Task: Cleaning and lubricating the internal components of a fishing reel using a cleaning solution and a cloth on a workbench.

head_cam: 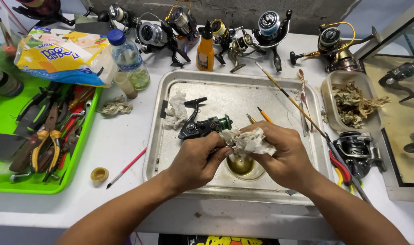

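Note:
Over a dented metal tray (279, 95), my left hand (195, 161) grips a small part that its fingers mostly hide. Pressed against that part is a crumpled white tissue (248, 140), which my right hand (282, 156) holds. Just behind my hands a black fishing reel body with a green band (202, 124) lies on the tray. A small round dish of yellowish liquid (241, 165) sits under my hands. Another wad of tissue (176, 111) lies at the tray's left.
A green tray of pliers and tools (48, 136) stands at the left, with a tissue packet (64, 54) and water bottle (130, 59) behind. Several reels (270, 27) and an orange oil bottle (205, 47) line the back. A tub of dirty scraps (352, 102) and another reel (359, 152) sit at the right.

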